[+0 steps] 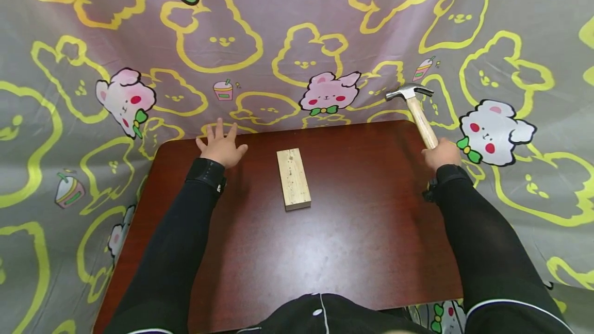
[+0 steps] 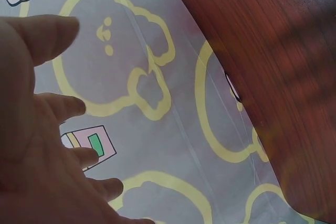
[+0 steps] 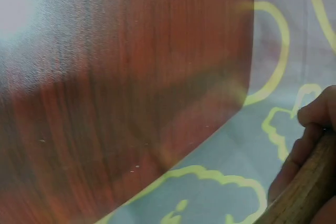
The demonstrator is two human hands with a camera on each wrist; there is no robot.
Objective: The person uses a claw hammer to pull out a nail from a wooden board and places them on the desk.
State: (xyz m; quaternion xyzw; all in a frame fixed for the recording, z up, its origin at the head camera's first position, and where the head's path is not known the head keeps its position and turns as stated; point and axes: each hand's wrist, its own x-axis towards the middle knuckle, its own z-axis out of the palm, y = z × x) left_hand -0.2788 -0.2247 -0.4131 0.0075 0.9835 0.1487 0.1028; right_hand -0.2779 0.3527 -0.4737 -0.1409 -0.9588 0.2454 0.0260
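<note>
My right hand (image 1: 443, 154) grips the wooden handle of a claw hammer (image 1: 419, 115), its steel head raised and pointing away from me at the table's right far corner. In the right wrist view, curled fingers (image 3: 296, 163) wrap the hammer handle (image 3: 304, 187). Over the far left part of the table, my left hand (image 1: 221, 147) is spread with straight fingers and holds nothing. The left wrist view shows the same hand (image 2: 47, 129) with its fingers apart. Between the two hands, a pale rectangular wood block (image 1: 294, 179) lies flat on the table.
The dark reddish-brown table (image 1: 362, 210) has rounded far corners and a glossy glare near its middle. A grey cloth (image 1: 278, 9) printed with yellow outlines and cartoon rabbits hangs behind it and along both sides. The person's dark clothing (image 1: 320, 316) is at the near edge.
</note>
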